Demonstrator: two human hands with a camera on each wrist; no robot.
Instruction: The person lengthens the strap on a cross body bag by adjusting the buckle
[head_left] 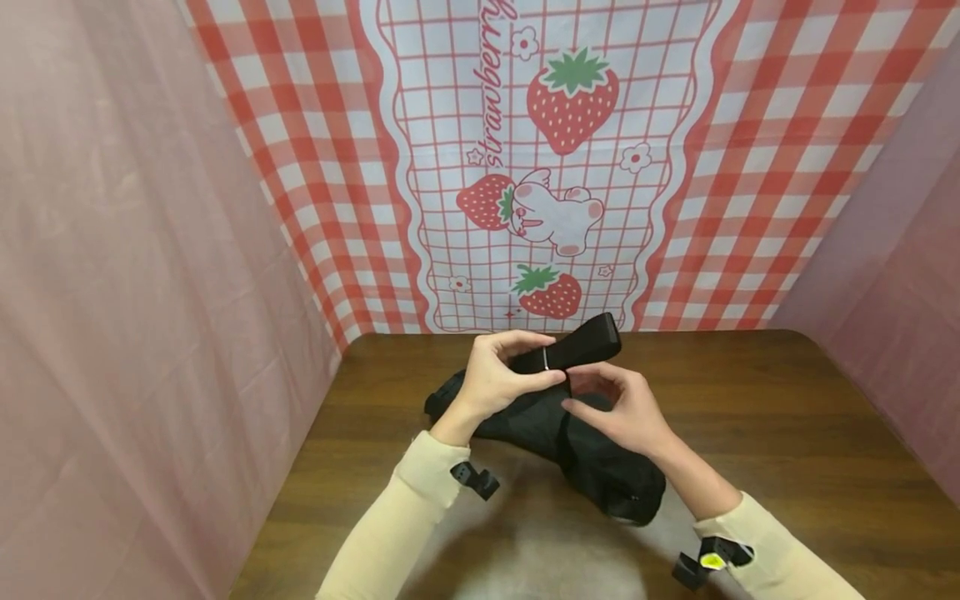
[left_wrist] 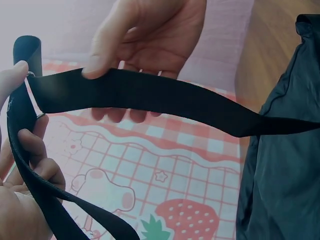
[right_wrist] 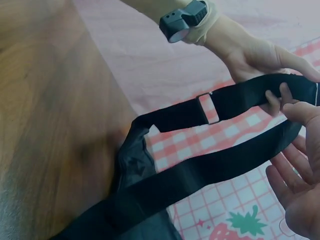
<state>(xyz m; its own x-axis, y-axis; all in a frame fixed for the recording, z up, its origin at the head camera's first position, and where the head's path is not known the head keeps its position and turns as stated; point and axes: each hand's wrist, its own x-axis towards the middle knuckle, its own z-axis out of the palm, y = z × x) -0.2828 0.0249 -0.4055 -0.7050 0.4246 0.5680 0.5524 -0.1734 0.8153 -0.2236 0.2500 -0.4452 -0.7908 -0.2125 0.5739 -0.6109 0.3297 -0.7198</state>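
Note:
My left hand holds a wide black strap by a thin metal slider, with a loop of strap standing out beyond the fingers. To its right, my right hand pinches the strap between thumb and fingers; in the left wrist view this right hand has its thumb on top of the webbing. A second, rectangular slider sits along the strap in the right wrist view. The strap runs down to a dark, soft fabric bag lying under both hands.
The bag lies slantwise on a brown wooden table. Behind the table hangs a red-and-white checked cloth with strawberry prints. Pink curtains close off both sides. Each wrist carries a small black camera.

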